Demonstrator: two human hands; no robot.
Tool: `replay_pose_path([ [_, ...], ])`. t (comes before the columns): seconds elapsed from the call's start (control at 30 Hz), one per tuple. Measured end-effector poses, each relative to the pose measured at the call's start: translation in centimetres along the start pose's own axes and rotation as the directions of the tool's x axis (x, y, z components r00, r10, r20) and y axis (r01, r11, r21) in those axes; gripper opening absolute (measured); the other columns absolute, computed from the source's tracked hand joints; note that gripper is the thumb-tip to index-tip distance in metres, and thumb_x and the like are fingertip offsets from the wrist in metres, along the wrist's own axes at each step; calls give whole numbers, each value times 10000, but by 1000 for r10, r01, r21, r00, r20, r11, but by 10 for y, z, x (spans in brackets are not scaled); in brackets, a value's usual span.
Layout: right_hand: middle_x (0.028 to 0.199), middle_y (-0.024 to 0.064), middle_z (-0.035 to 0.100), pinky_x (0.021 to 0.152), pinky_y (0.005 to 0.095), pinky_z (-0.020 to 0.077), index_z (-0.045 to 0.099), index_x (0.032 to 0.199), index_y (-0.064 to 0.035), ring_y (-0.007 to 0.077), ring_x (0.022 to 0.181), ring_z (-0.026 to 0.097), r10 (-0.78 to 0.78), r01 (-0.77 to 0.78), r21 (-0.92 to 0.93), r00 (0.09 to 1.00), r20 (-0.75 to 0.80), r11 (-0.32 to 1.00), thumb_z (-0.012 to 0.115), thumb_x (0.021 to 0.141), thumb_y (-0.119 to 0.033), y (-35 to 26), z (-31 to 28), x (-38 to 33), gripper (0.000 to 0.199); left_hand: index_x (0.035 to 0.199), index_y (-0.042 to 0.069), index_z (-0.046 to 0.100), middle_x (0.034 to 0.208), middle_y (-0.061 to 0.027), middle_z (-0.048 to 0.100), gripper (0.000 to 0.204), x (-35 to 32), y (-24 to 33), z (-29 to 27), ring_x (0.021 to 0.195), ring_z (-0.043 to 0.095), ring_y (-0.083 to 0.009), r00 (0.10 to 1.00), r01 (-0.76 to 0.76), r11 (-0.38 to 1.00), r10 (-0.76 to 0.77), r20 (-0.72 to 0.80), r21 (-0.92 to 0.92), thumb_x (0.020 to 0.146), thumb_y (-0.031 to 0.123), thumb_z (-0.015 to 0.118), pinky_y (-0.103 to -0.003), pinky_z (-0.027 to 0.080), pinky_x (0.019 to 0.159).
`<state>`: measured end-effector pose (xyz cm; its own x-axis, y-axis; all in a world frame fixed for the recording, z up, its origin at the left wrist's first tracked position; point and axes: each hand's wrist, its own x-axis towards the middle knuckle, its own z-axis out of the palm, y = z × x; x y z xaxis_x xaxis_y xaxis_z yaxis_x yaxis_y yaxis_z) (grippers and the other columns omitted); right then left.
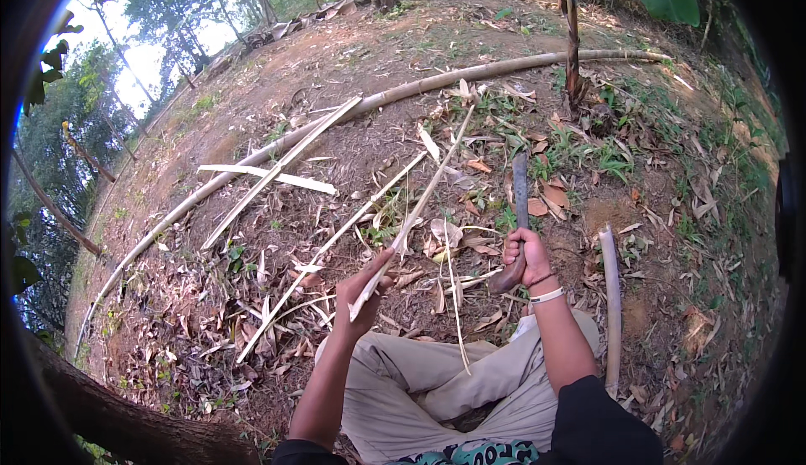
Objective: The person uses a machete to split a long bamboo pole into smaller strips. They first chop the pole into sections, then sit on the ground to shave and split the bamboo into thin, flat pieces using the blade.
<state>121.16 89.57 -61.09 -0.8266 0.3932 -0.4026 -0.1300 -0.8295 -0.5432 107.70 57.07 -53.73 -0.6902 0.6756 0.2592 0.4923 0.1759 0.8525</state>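
My left hand (363,291) is closed around the near end of a pale split bamboo strip (424,201), which slants up and away to the right. In my right hand (526,257) is a machete (520,188), gripped by its brown wooden handle, its dark blade pointing away from me. Blade and strip are apart. A thin curled shaving (454,284) hangs down between my hands toward my trousers (420,373). Another long pale strip (336,238) lies on the ground to the left of the held one.
A long bamboo pole (403,91) curves across the ground beyond my hands, with two split pieces (285,167) against it. A short pole (612,305) lies at my right. A thin trunk (573,45) rises ahead; a thick trunk (126,410) is at lower left. Dry leaves cover the soil.
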Motion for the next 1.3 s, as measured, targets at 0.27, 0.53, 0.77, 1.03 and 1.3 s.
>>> replay_pose_path([
  [0.27, 562, -23, 453, 458, 258, 427, 441, 694, -124, 104, 469, 450, 213, -195, 156, 972, -104, 968, 528, 829, -143, 30, -50, 33, 162, 1501, 136, 367, 1384, -162, 515, 725, -65, 5, 28, 1176, 575, -232, 772, 349, 876, -69, 632, -332, 861, 81, 704, -384, 466, 1018],
  [0.53, 563, -13, 457, 437, 269, 423, 456, 716, -109, 104, 454, 445, 160, -178, -110, 975, -156, 978, 551, 858, -136, 28, -48, 34, 173, 1560, 136, 153, 1340, -273, 507, 704, -62, -8, 31, 1153, 605, -323, 717, 694, 266, -173, 675, -669, 898, 14, 363, -468, 512, 987],
  [0.77, 592, 11, 499, 399, 324, 426, 515, 851, -53, 116, 466, 514, -515, 352, -722, 857, -6, 596, 630, 826, -35, 43, -33, 27, 119, 1309, -1, 463, 869, -155, 668, 417, -59, -27, 68, 582, 630, -177, 623, 781, 457, -622, 475, -426, 1046, 318, 406, -299, 539, 500],
  [1.03, 597, -25, 490, 409, 275, 375, 541, 856, -90, 76, 453, 447, -330, 271, -604, 944, 13, 750, 633, 839, -35, 12, -20, -9, 108, 1096, -42, 517, 723, -94, 622, 423, -48, 21, 97, 465, 571, -123, 805, 593, 674, -474, 357, -441, 1026, 373, 478, -249, 444, 393],
  [1.3, 573, -80, 388, 418, 242, 346, 477, 774, -160, 40, 435, 358, -51, 22, -400, 997, -62, 916, 598, 900, -178, 0, -27, -16, 176, 1032, -39, 558, 718, -87, 617, 419, -14, -62, 141, 519, 622, -151, 734, 678, 544, -523, 433, -493, 1001, 377, 532, -279, 534, 457],
])
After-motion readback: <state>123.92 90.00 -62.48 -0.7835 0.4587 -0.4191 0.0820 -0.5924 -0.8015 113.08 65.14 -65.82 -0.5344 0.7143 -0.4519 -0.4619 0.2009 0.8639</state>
